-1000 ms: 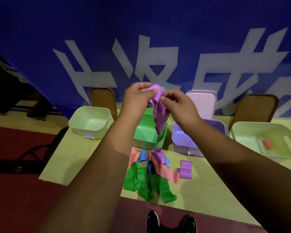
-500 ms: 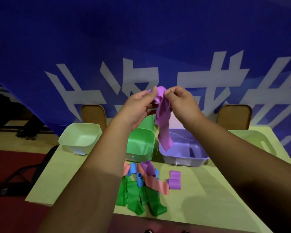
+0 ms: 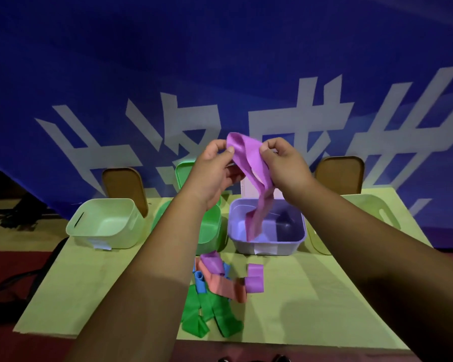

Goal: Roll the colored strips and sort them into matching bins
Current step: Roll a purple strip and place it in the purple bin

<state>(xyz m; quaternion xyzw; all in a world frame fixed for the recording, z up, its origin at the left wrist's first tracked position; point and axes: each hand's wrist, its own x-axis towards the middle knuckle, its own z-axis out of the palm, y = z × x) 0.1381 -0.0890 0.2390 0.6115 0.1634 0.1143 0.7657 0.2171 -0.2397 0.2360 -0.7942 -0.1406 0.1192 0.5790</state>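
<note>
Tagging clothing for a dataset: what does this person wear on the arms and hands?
Nothing that shows. The left forearm and right forearm are bare to the frame edge, with no sleeve in view. The left hand and right hand have no gloves, and no watch, bracelet or ring is visible, though the light is dim.

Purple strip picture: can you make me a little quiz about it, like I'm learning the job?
1. True or false: the left hand and the right hand both pinch the purple strip.
2. The strip's loose end hangs over which bin? A pale green bin; B bright green bin; C purple bin.
3. Fill in: the strips nearest the front edge of the table are ____.
Key: 1 true; 2 C; 3 green.
</note>
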